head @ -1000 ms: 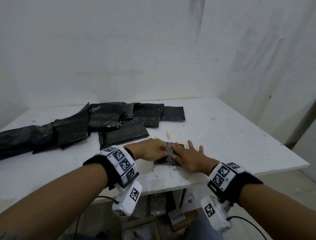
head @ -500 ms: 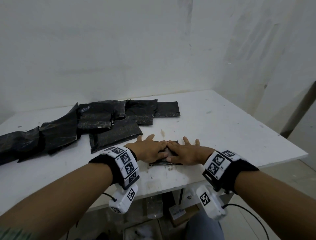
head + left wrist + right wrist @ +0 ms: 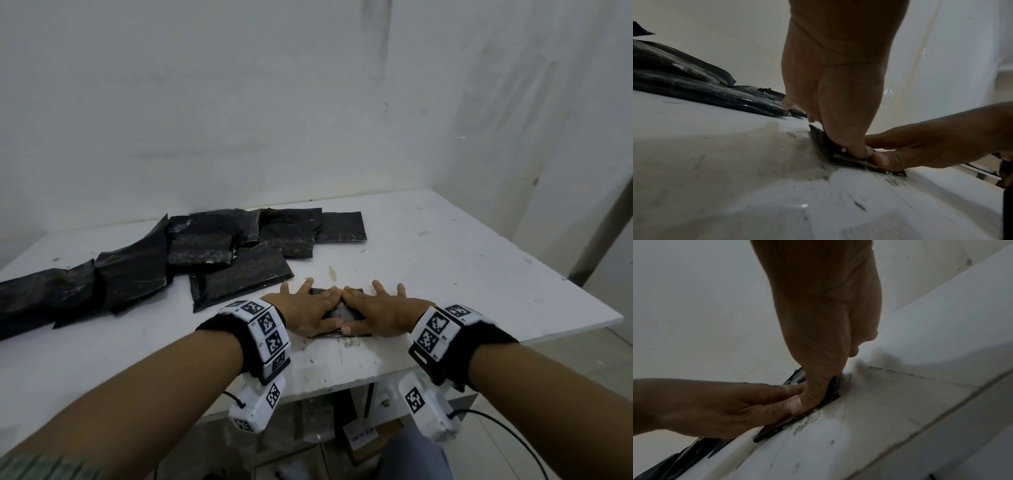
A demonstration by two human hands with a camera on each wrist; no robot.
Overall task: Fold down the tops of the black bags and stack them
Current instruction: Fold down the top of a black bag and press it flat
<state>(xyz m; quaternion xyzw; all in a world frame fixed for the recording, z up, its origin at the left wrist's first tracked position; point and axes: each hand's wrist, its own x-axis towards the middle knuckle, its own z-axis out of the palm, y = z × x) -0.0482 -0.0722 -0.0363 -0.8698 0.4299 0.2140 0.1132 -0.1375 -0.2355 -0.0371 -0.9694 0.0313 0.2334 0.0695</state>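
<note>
A small folded black bag point(image 3: 344, 313) lies flat near the front edge of the white table point(image 3: 462, 274). Both hands lie on it side by side with spread, straight fingers. My left hand point(image 3: 308, 310) presses its left half and my right hand point(image 3: 376, 308) its right half; the index fingers meet over the middle. In the left wrist view the left thumb point(image 3: 857, 146) pushes on the bag point(image 3: 824, 142) beside the right thumb. The right wrist view has the bag's edge point(image 3: 834, 391) under my right hand. Most of the bag is hidden under the palms.
Several loose black bags point(image 3: 212, 253) lie overlapping in a row from the table's far middle to its left edge; the nearest one point(image 3: 239, 281) is just left of my left hand. Walls close off the back and right. Boxes sit under the table point(image 3: 359, 435).
Both hands have gone from pinching the bag's middle to lying flat and spread on it, sliding apart over the fold. The head view has shifted slightly.
</note>
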